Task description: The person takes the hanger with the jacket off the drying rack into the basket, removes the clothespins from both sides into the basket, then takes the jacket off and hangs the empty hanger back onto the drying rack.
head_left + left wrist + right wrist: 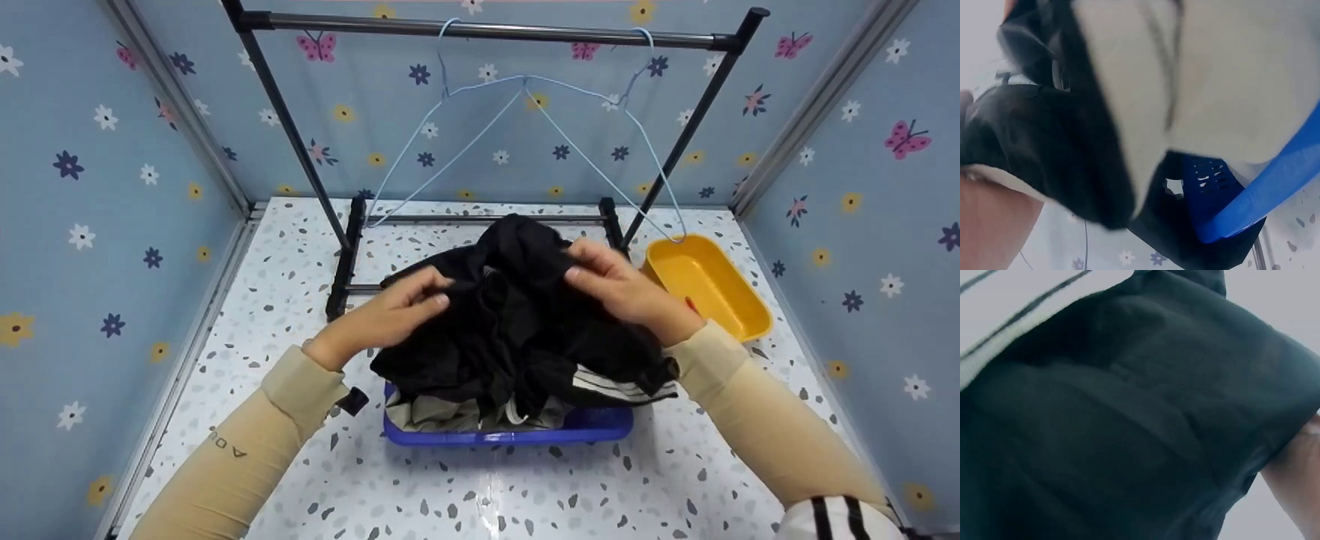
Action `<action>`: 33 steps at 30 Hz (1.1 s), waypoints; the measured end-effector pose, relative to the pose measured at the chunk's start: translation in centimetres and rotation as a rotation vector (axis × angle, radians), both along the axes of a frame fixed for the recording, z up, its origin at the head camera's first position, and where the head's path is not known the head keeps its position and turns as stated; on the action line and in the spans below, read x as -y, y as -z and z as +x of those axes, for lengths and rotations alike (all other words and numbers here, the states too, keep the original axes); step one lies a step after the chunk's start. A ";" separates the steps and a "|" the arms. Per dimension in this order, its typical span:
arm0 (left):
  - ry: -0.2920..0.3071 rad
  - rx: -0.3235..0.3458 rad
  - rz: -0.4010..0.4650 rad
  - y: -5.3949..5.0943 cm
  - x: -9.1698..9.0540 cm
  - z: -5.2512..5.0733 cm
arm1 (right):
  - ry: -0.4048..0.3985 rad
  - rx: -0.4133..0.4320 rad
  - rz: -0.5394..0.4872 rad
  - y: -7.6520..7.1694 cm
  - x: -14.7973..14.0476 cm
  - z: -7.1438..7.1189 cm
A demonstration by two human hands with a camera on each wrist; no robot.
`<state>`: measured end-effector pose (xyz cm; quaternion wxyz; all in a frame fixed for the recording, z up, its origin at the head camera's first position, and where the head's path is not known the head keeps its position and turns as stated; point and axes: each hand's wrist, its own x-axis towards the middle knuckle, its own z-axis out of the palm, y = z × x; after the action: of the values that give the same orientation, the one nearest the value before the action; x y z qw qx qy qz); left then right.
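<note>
A bunched black garment (525, 322) with a white striped trim hangs over a blue basket (517, 438). My left hand (386, 319) pinches the cloth on its left side between thumb and fingers. On the other side, my right hand (626, 289) grips a fold near the top. Beige cloth (442, 414) lies in the basket under the garment. The left wrist view catches the black cloth (1044, 146) close up, with the basket's blue rim (1280, 185) below. Black fabric (1123, 416) fills most of the right wrist view and hides the right fingertips.
Behind the garment stands a black clothes rack (517, 30). Two light blue wire hangers (409, 154) hang from its bar, overlapping in the middle. A yellow tub (709, 285) with a small red item (691, 305) sits at right on the speckled surface. Flowered panels (90, 225) enclose the sides and back.
</note>
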<state>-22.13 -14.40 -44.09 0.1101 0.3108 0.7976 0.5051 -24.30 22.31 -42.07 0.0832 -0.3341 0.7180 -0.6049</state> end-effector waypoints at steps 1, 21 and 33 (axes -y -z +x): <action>0.039 -0.012 -0.044 0.1 -0.2 0.2 | -0.058 -0.053 0.065 0.2 0.2 0.2; 0.346 -0.049 -0.629 3.0 -2.1 2.1 | -0.529 -0.158 0.831 3.5 3.0 1.3; 0.350 -0.056 -0.679 4.1 -2.9 2.3 | -0.523 -0.121 0.965 4.9 3.5 1.9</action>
<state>-19.84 -11.53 -48.18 0.2697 0.4019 0.8570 0.1767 -22.42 18.85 -46.98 0.3332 -0.4594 0.8103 -0.1461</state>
